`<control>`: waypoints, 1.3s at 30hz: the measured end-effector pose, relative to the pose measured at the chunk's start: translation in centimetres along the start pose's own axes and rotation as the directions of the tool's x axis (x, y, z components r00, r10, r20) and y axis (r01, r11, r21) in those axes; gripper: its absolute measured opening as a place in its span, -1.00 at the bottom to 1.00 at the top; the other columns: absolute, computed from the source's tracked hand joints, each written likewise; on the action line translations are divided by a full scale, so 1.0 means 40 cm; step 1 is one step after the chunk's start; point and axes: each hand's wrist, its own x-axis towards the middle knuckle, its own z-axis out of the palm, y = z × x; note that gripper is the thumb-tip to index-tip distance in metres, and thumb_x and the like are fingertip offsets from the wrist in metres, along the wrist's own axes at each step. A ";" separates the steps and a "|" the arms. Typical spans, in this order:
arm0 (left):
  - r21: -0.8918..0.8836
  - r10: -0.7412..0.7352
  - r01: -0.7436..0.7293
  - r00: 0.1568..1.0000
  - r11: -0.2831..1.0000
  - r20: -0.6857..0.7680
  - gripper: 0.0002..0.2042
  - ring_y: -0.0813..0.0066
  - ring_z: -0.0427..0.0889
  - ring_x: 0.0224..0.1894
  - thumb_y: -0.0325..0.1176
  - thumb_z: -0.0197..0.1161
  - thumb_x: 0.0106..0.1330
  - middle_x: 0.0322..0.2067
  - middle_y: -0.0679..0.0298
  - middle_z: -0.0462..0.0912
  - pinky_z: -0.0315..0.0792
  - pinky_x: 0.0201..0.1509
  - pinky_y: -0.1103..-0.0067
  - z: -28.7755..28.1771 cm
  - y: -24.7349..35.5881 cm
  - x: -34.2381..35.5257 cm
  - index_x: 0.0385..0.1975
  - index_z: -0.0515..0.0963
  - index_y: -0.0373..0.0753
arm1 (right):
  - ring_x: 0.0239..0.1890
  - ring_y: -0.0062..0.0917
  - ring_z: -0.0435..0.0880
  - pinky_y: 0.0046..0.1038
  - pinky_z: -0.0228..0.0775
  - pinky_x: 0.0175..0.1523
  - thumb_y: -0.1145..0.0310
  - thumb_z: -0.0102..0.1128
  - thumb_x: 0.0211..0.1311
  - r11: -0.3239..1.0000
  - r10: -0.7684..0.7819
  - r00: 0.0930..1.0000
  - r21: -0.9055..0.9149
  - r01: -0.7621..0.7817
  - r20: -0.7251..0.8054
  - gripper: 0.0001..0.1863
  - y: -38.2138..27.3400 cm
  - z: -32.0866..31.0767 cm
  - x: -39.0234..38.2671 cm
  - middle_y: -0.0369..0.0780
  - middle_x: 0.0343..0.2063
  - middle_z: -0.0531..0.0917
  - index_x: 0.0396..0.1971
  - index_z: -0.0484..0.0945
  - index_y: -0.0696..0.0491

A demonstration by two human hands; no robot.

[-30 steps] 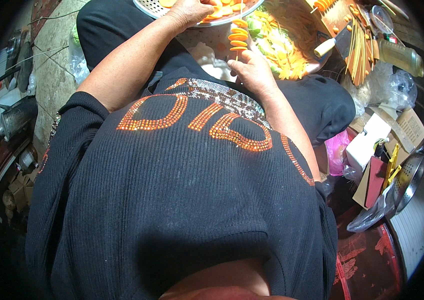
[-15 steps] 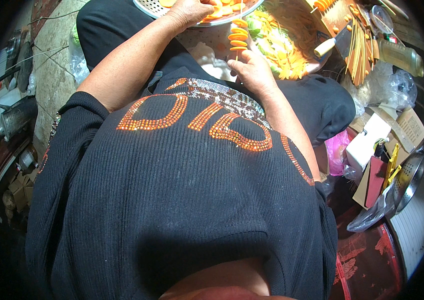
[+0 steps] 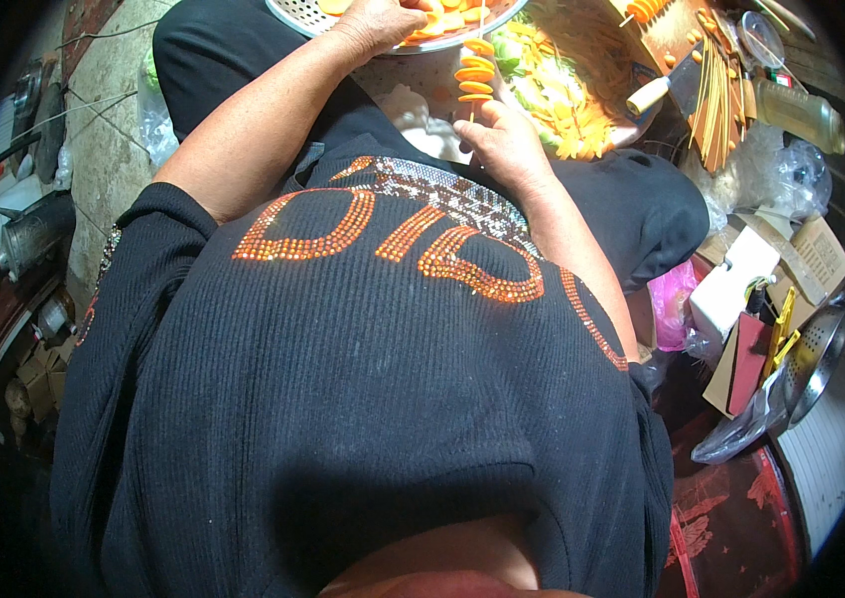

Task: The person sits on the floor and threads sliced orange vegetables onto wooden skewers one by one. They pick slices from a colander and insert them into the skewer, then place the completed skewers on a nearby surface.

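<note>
At the top edge, a metal colander [image 3: 293,14] with holes in its rim holds orange carrot slices [image 3: 452,20]. My left hand [image 3: 383,24] reaches over it, fingers bent together against the slices; what is between the fingertips is hard to make out. To its right, my right hand [image 3: 507,145] pinches the lower end of a thin skewer [image 3: 471,116] held upright. Several round carrot slices [image 3: 475,75] are threaded on that skewer, with gaps between them. The skewer's upper end runs up past the colander's rim.
Carrot and green vegetable shreds [image 3: 572,100] lie right of my right hand. Farther right are a wooden board [image 3: 677,30], a knife with a pale handle [image 3: 648,96], a bundle of skewers [image 3: 716,110] and a glass jar [image 3: 799,115]. A strainer [image 3: 821,354] leans at the right.
</note>
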 end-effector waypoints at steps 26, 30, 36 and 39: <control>-0.083 0.006 -0.010 0.999 0.997 -0.043 -0.75 0.38 0.61 -0.35 -0.38 0.23 0.05 -0.40 0.13 0.66 0.48 -0.23 0.52 0.014 -0.004 0.012 -0.27 0.61 -0.34 | -0.49 -0.56 0.63 -0.50 0.47 -0.36 0.27 0.20 0.08 1.000 -0.023 1.000 0.002 0.023 0.003 -0.71 0.002 0.000 0.004 -0.20 -0.51 0.65 -0.25 0.56 0.15; -0.090 0.028 -0.032 0.999 0.995 -0.037 -0.76 0.40 0.60 -0.37 -0.38 0.23 0.05 -0.42 0.13 0.66 0.49 -0.27 0.51 0.006 -0.002 0.007 -0.30 0.61 -0.35 | -0.50 -0.55 0.63 -0.49 0.48 -0.36 0.27 0.20 0.07 1.000 -0.010 1.000 -0.002 0.010 0.018 -0.70 -0.004 -0.003 0.002 -0.20 -0.51 0.66 -0.26 0.56 0.16; -0.061 0.001 -0.004 0.999 0.998 -0.042 -0.76 0.41 0.60 -0.38 -0.38 0.23 0.05 -0.43 0.13 0.66 0.49 -0.29 0.51 0.003 0.013 0.002 -0.31 0.61 -0.36 | -0.49 -0.54 0.63 -0.48 0.48 -0.34 0.25 0.20 0.07 1.000 -0.023 1.000 0.015 0.023 0.016 -0.69 0.007 0.001 0.007 -0.19 -0.51 0.66 -0.27 0.56 0.16; -0.171 0.000 -0.006 0.999 0.985 -0.035 -0.76 0.42 0.59 -0.39 -0.39 0.23 0.05 -0.44 0.12 0.65 0.48 -0.29 0.52 0.007 0.008 0.001 -0.31 0.61 -0.37 | -0.50 -0.54 0.63 -0.49 0.48 -0.33 0.24 0.20 0.06 0.998 -0.057 0.998 -0.009 0.057 0.004 -0.68 0.010 0.002 0.007 -0.19 -0.52 0.66 -0.27 0.56 0.16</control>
